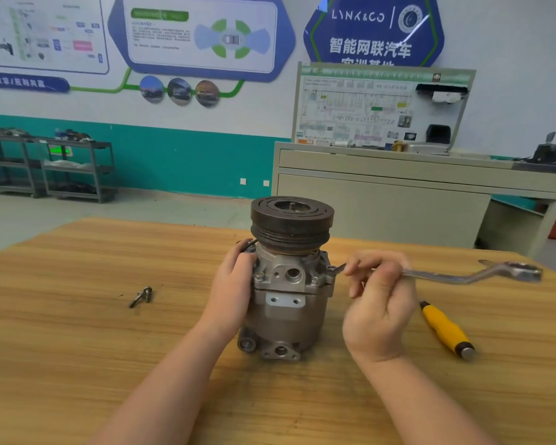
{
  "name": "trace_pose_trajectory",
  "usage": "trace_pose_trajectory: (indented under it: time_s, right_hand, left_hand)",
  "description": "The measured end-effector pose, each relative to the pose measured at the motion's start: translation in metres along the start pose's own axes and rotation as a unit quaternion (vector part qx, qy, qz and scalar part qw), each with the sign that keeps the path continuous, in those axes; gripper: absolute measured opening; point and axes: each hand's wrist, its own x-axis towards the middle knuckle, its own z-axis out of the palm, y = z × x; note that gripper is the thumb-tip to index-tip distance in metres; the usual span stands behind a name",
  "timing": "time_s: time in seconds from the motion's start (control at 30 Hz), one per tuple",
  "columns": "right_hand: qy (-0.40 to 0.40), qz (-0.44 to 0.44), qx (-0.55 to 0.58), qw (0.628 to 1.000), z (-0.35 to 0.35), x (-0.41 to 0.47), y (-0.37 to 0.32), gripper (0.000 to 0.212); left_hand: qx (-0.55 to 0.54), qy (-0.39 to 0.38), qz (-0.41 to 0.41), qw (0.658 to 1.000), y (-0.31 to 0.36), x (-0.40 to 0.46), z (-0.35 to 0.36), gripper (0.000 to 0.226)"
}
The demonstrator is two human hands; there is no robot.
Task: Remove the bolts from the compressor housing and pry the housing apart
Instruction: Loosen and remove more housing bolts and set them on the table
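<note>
The grey metal compressor [286,303] stands upright on the wooden table [77,348], its dark pulley [291,224] on top. My left hand [233,284] grips the housing's left side near the top flange. My right hand [379,303] holds a silver offset wrench [463,276] by its shaft; the wrench's near end sits on a bolt [329,269] at the right edge of the flange. Other bolt heads [259,276] show on the front of the flange. Two removed bolts [142,296] lie on the table to the left.
A yellow-handled tool [445,330] lies on the table right of my right hand. Beyond the table stand a beige cabinet with a wiring display board [379,175] and dark metal shelves [49,165] at the far left wall.
</note>
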Motion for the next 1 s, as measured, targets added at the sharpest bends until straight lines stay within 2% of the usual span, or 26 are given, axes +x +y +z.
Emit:
trace_pose_trajectory:
  time_s: [0.07,0.13,0.23,0.3,0.33,0.37,0.4,0.5,0.57,0.67,0.8,0.9,1.0]
  right_hand:
    - [0.129,0.157,0.086,0.975,0.002,0.006,0.001,0.041]
    - [0.179,0.299,0.163,0.923,-0.005,0.018,0.01,0.044]
    - [0.156,0.501,0.279,0.804,-0.02,0.037,0.022,0.039]
    - [0.137,0.535,0.36,0.752,-0.028,0.042,0.026,0.032]
    - [0.136,0.529,0.384,0.744,-0.031,0.044,0.027,0.029]
    - [0.135,0.515,0.388,0.752,-0.032,0.046,0.026,0.028]
    - [0.132,0.491,0.366,0.779,-0.032,0.046,0.024,0.027]
    - [0.087,0.366,0.192,0.907,-0.026,0.043,0.016,0.028]
    - [0.035,0.268,0.072,0.96,-0.023,0.038,0.01,0.026]
    - [-0.017,0.169,-0.003,0.986,-0.02,0.032,0.003,0.026]
    - [-0.084,0.043,-0.081,0.992,-0.021,0.027,0.002,0.021]
    - [-0.115,0.005,-0.093,0.989,-0.021,0.024,0.005,0.019]
    - [-0.119,-0.029,-0.086,0.989,-0.019,0.018,0.007,0.029]
  left_hand:
    - [-0.002,-0.001,-0.006,1.0,0.001,0.0,0.0,0.028]
    - [0.0,-0.001,-0.007,1.0,0.003,-0.001,0.0,0.028]
    - [0.004,-0.004,-0.008,1.0,0.002,-0.002,0.0,0.028]
    - [0.007,-0.004,-0.008,1.0,0.002,-0.001,0.0,0.027]
    - [0.01,-0.004,-0.005,1.0,0.001,0.0,0.0,0.026]
    - [0.012,-0.002,-0.002,1.0,0.001,0.0,0.0,0.026]
    - [0.01,-0.001,0.0,1.0,0.001,0.0,0.0,0.026]
    - [0.0,0.0,-0.004,1.0,0.003,-0.001,0.0,0.03]
    - [-0.006,0.001,-0.008,1.0,0.004,-0.002,0.0,0.034]
    - [0.002,-0.001,-0.008,1.0,0.004,-0.001,0.0,0.038]
    - [0.007,0.002,-0.011,1.0,0.003,0.0,0.0,0.04]
    - [0.007,-0.001,-0.01,1.0,0.003,0.0,0.0,0.038]
    - [0.018,-0.006,0.006,1.0,0.002,0.0,-0.001,0.03]
